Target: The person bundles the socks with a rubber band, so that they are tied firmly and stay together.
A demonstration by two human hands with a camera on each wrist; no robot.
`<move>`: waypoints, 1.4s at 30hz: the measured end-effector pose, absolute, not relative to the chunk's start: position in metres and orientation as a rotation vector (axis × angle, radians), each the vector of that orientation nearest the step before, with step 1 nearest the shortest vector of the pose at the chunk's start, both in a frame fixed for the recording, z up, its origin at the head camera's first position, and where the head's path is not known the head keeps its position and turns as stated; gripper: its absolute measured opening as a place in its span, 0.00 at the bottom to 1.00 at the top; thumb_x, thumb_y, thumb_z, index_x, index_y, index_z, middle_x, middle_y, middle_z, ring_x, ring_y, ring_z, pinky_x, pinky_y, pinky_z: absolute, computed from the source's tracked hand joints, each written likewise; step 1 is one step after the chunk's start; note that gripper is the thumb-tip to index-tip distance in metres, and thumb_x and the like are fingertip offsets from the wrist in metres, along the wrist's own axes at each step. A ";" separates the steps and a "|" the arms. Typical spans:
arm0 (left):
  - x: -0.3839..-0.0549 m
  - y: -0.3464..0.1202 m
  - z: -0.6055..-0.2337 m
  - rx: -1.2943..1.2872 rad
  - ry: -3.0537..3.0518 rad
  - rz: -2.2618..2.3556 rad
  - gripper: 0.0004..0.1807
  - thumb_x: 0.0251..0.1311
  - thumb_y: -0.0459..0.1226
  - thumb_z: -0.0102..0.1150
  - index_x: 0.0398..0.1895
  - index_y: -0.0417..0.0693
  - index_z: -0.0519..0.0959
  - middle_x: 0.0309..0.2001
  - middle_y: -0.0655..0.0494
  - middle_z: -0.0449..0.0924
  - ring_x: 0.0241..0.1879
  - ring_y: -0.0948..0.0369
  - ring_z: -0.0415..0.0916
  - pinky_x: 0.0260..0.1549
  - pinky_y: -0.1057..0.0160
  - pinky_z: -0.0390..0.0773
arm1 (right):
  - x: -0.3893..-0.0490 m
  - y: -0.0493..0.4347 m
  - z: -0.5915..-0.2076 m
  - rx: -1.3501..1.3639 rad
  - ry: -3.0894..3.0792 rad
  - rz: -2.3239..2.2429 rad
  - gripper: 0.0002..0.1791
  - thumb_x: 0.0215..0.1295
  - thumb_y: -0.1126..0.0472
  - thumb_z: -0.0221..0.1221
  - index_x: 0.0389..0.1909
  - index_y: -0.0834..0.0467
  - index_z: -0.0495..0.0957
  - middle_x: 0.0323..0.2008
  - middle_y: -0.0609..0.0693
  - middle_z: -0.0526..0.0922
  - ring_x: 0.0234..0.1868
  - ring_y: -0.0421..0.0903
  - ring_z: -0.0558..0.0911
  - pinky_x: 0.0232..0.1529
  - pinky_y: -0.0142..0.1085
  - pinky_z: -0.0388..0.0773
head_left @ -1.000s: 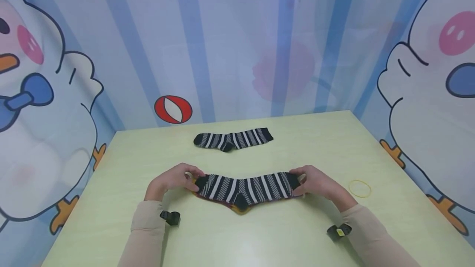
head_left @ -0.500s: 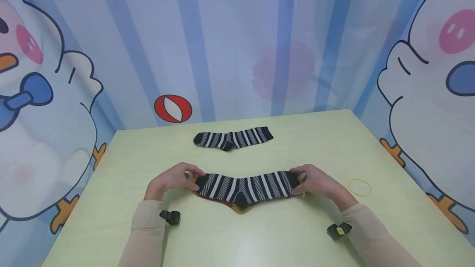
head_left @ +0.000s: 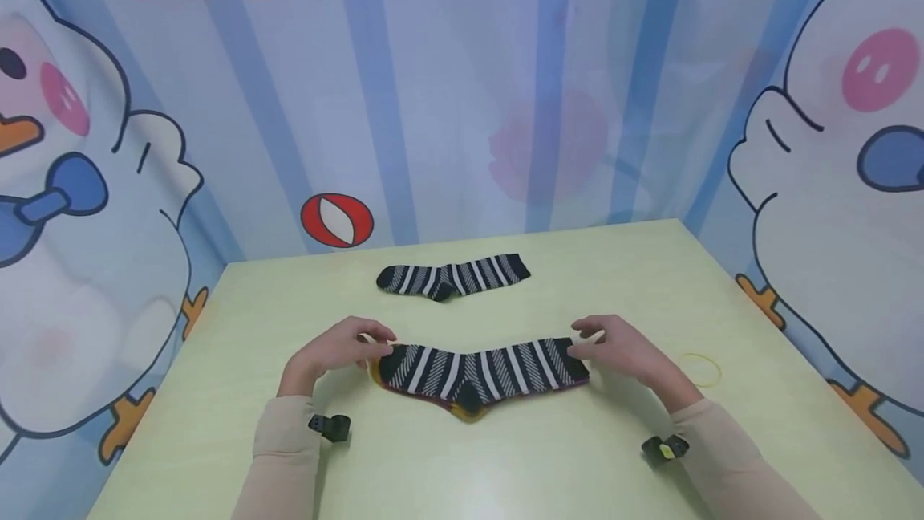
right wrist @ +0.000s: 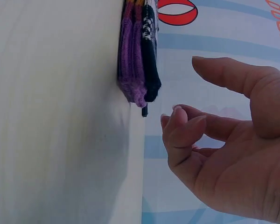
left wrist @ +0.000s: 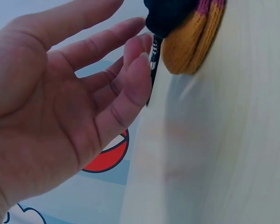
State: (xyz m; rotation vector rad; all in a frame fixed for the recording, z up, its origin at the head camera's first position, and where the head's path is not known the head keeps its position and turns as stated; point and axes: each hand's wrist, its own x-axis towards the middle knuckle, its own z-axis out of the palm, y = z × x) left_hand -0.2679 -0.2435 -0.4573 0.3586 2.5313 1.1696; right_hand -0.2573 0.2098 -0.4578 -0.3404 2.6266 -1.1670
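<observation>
A black-and-white striped sock (head_left: 498, 374) lies flat on top of socks in mustard and purple, whose mustard heel (head_left: 471, 416) peeks out below. My left hand (head_left: 335, 347) is at the toe end, its fingers loose and the thumb over the toe in the head view. Seen from the left wrist, the fingers sit just beside the dark toe and the mustard toes (left wrist: 184, 49). My right hand (head_left: 626, 353) is at the cuff end, thumb and fingers spread, holding nothing. The right wrist view shows the purple cuffs (right wrist: 132, 60) stacked against the dark cuff, apart from the fingers.
A second striped sock (head_left: 455, 278) lies farther back on the pale table (head_left: 563, 456), toe to the left. To the right of my right hand is a thin yellow rubber band (head_left: 719, 373). A printed backdrop (head_left: 462, 103) walls the table's back and sides.
Both hands have loosened from the ends of the sock stack. The right hand's fingers have lifted and spread off the cuff; the socks stay in place. The head view has tilted slightly.
</observation>
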 end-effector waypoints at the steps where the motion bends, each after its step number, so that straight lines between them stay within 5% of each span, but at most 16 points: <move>1: -0.269 -0.243 -0.457 0.355 2.542 1.172 0.17 0.67 0.41 0.62 0.54 0.41 0.81 0.48 0.52 0.80 0.39 0.56 0.76 0.37 0.59 0.79 | -0.258 0.210 -0.457 -0.338 2.637 -1.166 0.32 0.66 0.52 0.64 0.65 0.66 0.72 0.58 0.65 0.76 0.55 0.61 0.77 0.48 0.50 0.79; 21: -0.287 -0.237 -0.459 0.204 2.654 1.381 0.25 0.69 0.36 0.59 0.65 0.34 0.71 0.50 0.40 0.78 0.44 0.47 0.79 0.41 0.55 0.83 | -0.284 0.191 -0.437 -0.492 2.660 -1.237 0.27 0.70 0.56 0.60 0.64 0.68 0.72 0.55 0.65 0.78 0.51 0.55 0.79 0.42 0.43 0.81; 35: -0.326 -0.249 -0.457 -0.016 2.789 1.369 0.32 0.71 0.38 0.56 0.73 0.36 0.60 0.55 0.35 0.75 0.46 0.44 0.80 0.46 0.52 0.80 | -0.334 0.154 -0.431 -0.510 2.615 -1.368 0.25 0.71 0.58 0.59 0.65 0.66 0.72 0.56 0.64 0.78 0.54 0.56 0.79 0.47 0.46 0.80; 42: -0.342 -0.243 -0.457 0.014 2.811 1.354 0.29 0.72 0.37 0.54 0.71 0.33 0.63 0.56 0.33 0.74 0.47 0.43 0.80 0.45 0.51 0.80 | -0.363 0.152 -0.434 -0.576 2.662 -1.241 0.27 0.72 0.59 0.58 0.67 0.68 0.70 0.60 0.67 0.75 0.59 0.60 0.76 0.54 0.50 0.77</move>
